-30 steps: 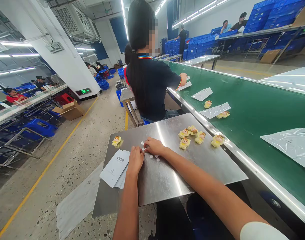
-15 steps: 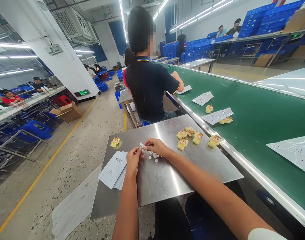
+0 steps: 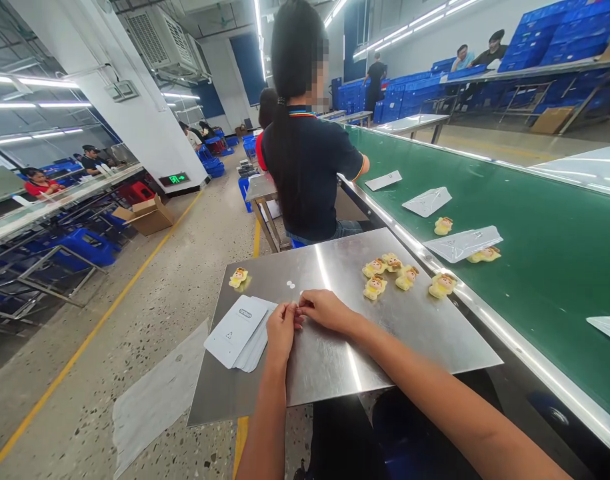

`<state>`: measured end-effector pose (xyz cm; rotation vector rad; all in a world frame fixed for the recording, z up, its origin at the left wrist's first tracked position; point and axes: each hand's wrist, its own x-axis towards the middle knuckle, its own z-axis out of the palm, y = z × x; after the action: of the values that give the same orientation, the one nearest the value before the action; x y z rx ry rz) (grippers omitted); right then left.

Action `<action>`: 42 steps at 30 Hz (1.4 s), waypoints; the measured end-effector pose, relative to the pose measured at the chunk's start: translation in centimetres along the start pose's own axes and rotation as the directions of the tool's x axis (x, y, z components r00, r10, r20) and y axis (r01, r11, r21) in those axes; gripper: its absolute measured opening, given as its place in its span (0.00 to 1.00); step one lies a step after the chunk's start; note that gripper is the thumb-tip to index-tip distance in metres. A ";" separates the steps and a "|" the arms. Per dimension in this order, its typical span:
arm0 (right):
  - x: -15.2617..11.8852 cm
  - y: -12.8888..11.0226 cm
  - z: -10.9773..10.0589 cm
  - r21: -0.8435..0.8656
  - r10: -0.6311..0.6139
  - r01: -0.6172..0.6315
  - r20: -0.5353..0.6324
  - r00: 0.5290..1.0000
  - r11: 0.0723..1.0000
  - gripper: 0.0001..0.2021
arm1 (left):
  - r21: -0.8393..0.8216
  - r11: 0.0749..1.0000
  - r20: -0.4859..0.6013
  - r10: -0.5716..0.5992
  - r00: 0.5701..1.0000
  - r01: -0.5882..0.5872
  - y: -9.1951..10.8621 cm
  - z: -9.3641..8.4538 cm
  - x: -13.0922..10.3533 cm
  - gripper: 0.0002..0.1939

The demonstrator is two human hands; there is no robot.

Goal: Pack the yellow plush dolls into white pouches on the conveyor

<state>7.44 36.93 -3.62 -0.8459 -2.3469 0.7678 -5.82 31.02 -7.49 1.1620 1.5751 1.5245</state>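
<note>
Over the metal table, my left hand and my right hand meet at the fingertips. Both are closed in a pinch; whatever is between the fingers is too small to make out. Small white discs lie just beyond my hands. Left of my left hand is a fanned stack of white printed cards. One yellow doll figure lies at the far left corner. Several more yellow figures are grouped on the right side of the table.
A green conveyor belt runs along the right, carrying white pouches and yellow figures. A seated person is just beyond the table. A cardboard box stands on the floor at the left.
The view has shifted, so the scene sits further right. The cluster of white discs by my hands is no longer visible, apart from a few beyond them. The person's arm has drawn back from the belt.
</note>
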 end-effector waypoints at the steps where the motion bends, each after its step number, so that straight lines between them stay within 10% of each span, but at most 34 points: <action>1: 0.1 0.1 -0.1 -0.009 0.012 -0.012 0.013 1.000 1.000 0.03 | 0.027 1.000 -0.009 0.010 1.000 -0.010 -0.1 -0.1 -0.1 0.15; 14: 7.7 2.5 1.2 -0.335 0.162 -0.163 -0.034 0.986 0.928 0.10 | 0.342 0.920 0.053 0.185 0.981 -0.192 -0.3 0.6 1.0 0.10; 25: 5.8 4.1 0.2 -0.412 0.021 0.004 0.055 0.998 0.911 0.09 | 0.495 0.847 -0.056 0.257 0.965 -0.197 0.4 -0.2 3.3 0.15; 34: 5.3 4.3 0.1 -0.322 0.063 -0.070 -0.033 0.997 0.944 0.07 | 0.630 0.753 0.109 0.158 0.981 -0.191 0.7 -0.1 9.2 0.11; 42: 5.8 4.9 -0.8 -0.219 0.133 -0.150 -0.092 0.987 0.964 0.12 | 0.654 0.724 0.146 0.163 0.976 -0.219 0.3 0.3 9.7 0.03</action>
<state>6.03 44.41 -4.64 -1.1303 -2.3542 0.5194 -9.30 39.91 -5.98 1.8000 2.0801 1.0043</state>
